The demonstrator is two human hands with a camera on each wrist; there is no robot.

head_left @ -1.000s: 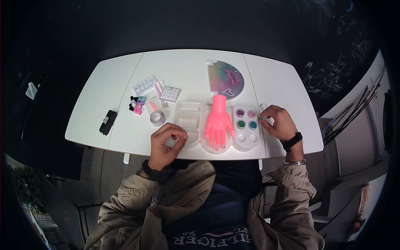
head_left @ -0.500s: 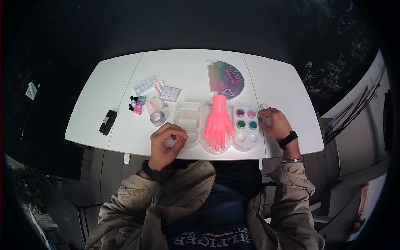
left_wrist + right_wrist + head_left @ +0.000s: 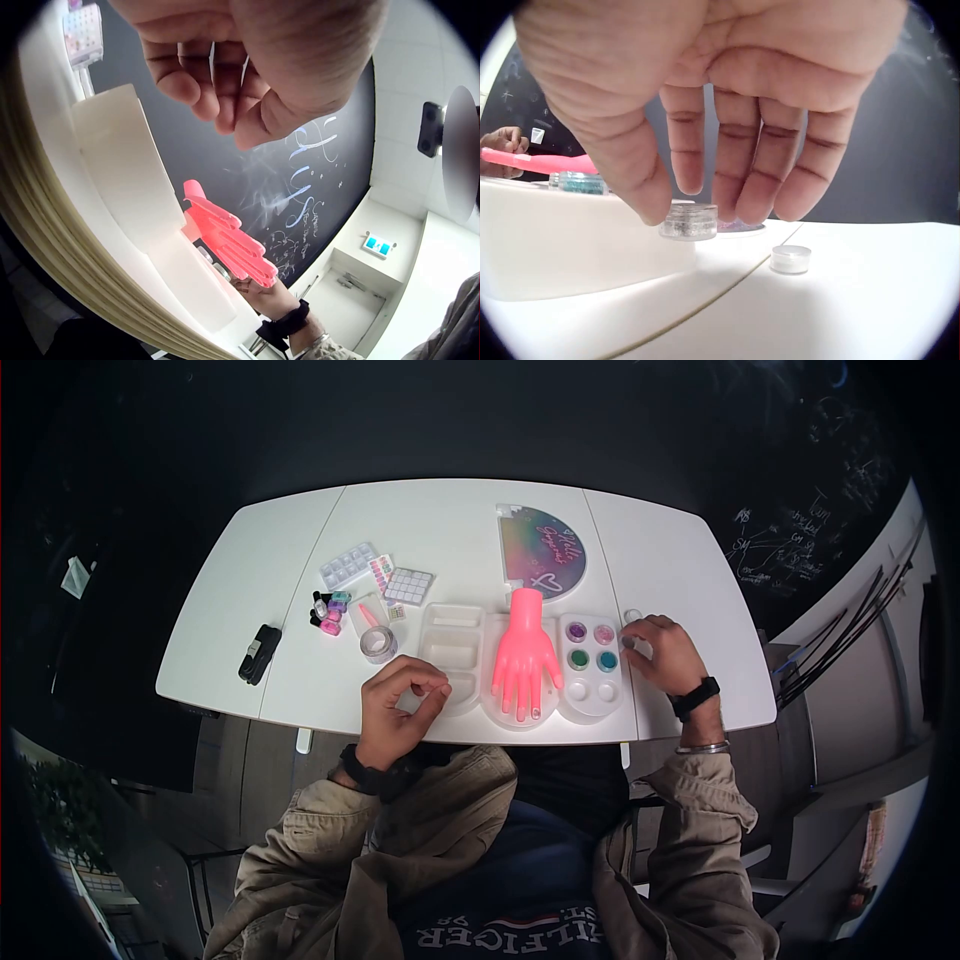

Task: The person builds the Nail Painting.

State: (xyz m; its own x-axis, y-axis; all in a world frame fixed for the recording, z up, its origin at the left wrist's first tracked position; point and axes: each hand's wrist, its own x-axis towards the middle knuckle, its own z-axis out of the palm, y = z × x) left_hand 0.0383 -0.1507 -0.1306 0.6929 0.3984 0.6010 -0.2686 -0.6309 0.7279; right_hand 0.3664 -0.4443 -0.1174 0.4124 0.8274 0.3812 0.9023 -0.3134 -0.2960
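New on my end: the clear glitter pot (image 3: 688,223) shows plainer at the thumb & index tips of the R hand (image 3: 672,660) than 1 sec ago, when just a sliver peeked out. I judge that pot's the piece in work now. Grip looks like a light pinch, thumb on its side, other fingers loose; can't tell if it's off the tbl (image 3: 690,590). It's just beside the six-well tray (image 3: 592,713): 2 near wells bare, other 4 w/ purple pot (image 3: 576,631), pink pot (image 3: 603,633), green pot (image 3: 578,659) & teal pot (image 3: 607,660). White pot (image 3: 790,259) sits nearby, untouched.

Vs. earlier frames: R hand's shifted a bit, abt all. L hand (image 3: 395,705) stays by the three-section tray (image 3: 452,652), loosely bent, thumb near index, nothing visible in it. Pink dummy hand (image 3: 523,645) hasn't moved, palm down btwn trays.
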